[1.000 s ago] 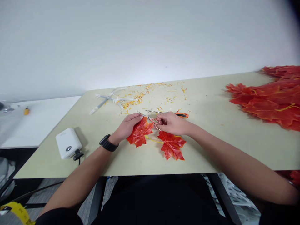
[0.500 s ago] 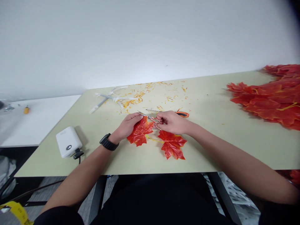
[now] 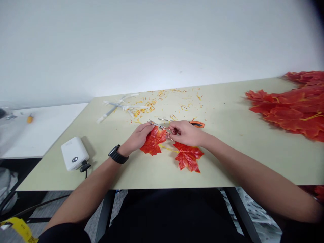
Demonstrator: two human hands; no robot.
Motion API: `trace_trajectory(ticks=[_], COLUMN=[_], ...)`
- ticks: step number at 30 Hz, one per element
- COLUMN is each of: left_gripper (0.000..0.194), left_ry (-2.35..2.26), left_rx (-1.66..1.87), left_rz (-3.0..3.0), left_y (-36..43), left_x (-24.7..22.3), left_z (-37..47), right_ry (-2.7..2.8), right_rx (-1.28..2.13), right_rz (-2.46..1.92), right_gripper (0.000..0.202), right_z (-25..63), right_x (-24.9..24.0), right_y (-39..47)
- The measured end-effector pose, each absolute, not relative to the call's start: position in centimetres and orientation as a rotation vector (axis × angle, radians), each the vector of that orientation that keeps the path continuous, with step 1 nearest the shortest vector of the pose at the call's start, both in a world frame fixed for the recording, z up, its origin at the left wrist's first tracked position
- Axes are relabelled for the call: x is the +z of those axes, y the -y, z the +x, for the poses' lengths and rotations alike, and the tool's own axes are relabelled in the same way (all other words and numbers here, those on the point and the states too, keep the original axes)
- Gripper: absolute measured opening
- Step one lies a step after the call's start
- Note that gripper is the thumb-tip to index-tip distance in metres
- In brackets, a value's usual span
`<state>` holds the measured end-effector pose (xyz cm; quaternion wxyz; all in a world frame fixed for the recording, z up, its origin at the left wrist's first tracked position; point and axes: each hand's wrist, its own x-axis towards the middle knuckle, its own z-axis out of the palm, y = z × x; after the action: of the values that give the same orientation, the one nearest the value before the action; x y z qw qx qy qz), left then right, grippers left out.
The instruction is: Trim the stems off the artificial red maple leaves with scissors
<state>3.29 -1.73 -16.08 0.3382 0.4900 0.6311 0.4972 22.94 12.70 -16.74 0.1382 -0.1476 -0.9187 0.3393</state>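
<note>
My left hand (image 3: 141,135) pinches the edge of a red artificial maple leaf (image 3: 152,141), thumb on top. A yellow stem (image 3: 168,149) joins it to a second red maple leaf (image 3: 188,157), which lies below my other hand. My right hand (image 3: 186,132) is closed around the handles of a pair of scissors (image 3: 162,127) with coppery loops. Its slightly parted blades point left, along the top edge of the first leaf, close to my left thumb. Just behind my right hand lies a tool with an orange and black handle (image 3: 197,124) and a thin metal shaft.
Yellow and orange trimmings (image 3: 152,104) are scattered over the table's rear. White and grey sticks (image 3: 118,106) lie at back left, and a white power bank (image 3: 74,153) with a plugged cable at front left. A large pile of red leaves (image 3: 291,108) covers the right side.
The held leaf has turned slightly and shifted a little to the right, and the joined leaf moved right with it. Both hands stay nearly in place.
</note>
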Motion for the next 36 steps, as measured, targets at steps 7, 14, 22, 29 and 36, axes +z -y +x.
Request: trace_trajectory(ticks=[7,14,22,29,36], left_gripper=[0.032,0.033,0.034,0.036,0.030], left_ry=[-1.627,-1.614,-1.513,-1.418,-1.552], left_rx=[1.317,1.332,1.374,1.461,1.531], left_rz=[1.239,1.220,1.145,1.060,1.256], left_y=[1.82,1.74,1.73,1.32,1.36], left_x=[-15.81,-16.13,-16.20,-16.61,-15.93], left_z=[3.41,3.22,3.31,3.27,3.26], right_ry=[2.655,2.661,2.657,2.585,2.561], right_rx=[0.992,0.999,1.002,1.033,1.058], right_rz=[-0.429,-0.434,-0.430,-0.454,-0.499], right_gripper=[0.031,0.028,0.027,0.032,0.030], right_z=[22.90,22.83,22.76,22.82,22.78], right_x=[-16.70,-16.70,-16.85,-16.69,-16.55], right_y=[-12.50,-12.49,-12.59,-12.69,-12.57])
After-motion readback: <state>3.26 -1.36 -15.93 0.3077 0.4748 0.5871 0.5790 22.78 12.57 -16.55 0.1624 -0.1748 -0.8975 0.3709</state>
